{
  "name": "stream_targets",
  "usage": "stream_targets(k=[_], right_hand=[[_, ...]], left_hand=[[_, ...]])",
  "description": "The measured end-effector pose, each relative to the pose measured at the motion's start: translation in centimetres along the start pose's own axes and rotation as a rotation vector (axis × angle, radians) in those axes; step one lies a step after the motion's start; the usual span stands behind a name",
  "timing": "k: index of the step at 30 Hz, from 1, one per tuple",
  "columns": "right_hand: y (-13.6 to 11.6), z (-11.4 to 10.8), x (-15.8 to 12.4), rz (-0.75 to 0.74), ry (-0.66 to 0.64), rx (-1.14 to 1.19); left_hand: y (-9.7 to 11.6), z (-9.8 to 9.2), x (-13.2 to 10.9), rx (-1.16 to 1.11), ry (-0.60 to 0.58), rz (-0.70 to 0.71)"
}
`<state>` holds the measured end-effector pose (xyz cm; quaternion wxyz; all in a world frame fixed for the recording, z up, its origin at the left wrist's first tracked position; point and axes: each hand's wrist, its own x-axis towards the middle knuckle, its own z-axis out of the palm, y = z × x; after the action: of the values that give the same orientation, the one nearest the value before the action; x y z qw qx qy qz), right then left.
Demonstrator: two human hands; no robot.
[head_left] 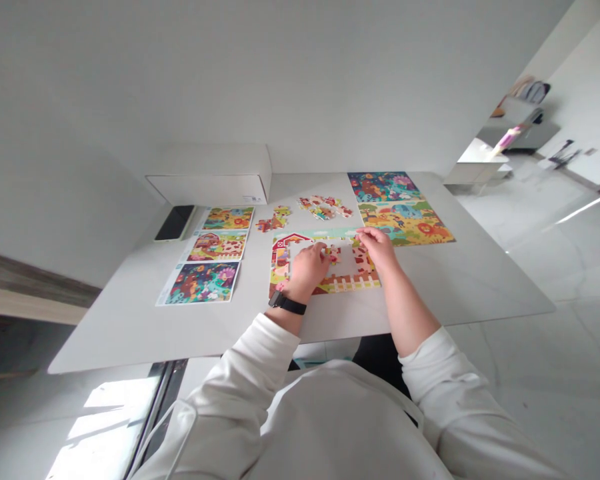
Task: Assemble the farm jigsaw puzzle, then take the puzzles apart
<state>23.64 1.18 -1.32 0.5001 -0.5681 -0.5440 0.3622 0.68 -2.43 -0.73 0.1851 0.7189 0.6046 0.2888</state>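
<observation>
A farm jigsaw puzzle [357,285] lies partly assembled on the table, with its border joined around a pale inner area. My left hand [310,265], with a black watch on the wrist, rests over its left middle with the fingers curled. Beside those fingertips are a few colourful puzzle pieces [334,255] inside the frame; whether the fingers grip one is hidden. Above the puzzle's upper right part, my right hand [380,248] has thumb and fingers pressed together. Whatever may be between them is too small to tell.
Loose puzzle pieces [325,207] lie behind the puzzle, and a smaller cluster [274,219] sits to their left. Two picture boards [405,222] are at the back right. Picture cards [203,283], a phone [175,222] and a white box [205,190] occupy the left side.
</observation>
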Motion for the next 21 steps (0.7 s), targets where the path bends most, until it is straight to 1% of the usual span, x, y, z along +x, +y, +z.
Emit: stream_targets(k=[2,4,8,12,17,21], right_hand=[[0.2,0.0,0.1,0.002,0.009,0.010],[0.3,0.1,0.1,-0.008,0.018,-0.009],[0.2,0.2,0.0,-0.033,0.033,-0.072],[0.3,0.2,-0.1,-0.028,0.044,-0.120],[0.9,0.2,0.1,-0.067,0.079,-0.160],[1.0,0.3,0.3,-0.088,0.136,-0.125]], left_hand=[[0.0,-0.1,-0.1,0.067,0.067,0.037],[0.2,-0.1,-0.2,0.088,0.086,0.079],[0.6,0.2,-0.3,0.099,-0.033,0.172],[0.9,0.7,-0.1,0.137,-0.115,0.158],[1.1,0.9,0.1,0.196,-0.126,0.134],[1.3,1.1,-0.1,0.251,-0.113,0.129]])
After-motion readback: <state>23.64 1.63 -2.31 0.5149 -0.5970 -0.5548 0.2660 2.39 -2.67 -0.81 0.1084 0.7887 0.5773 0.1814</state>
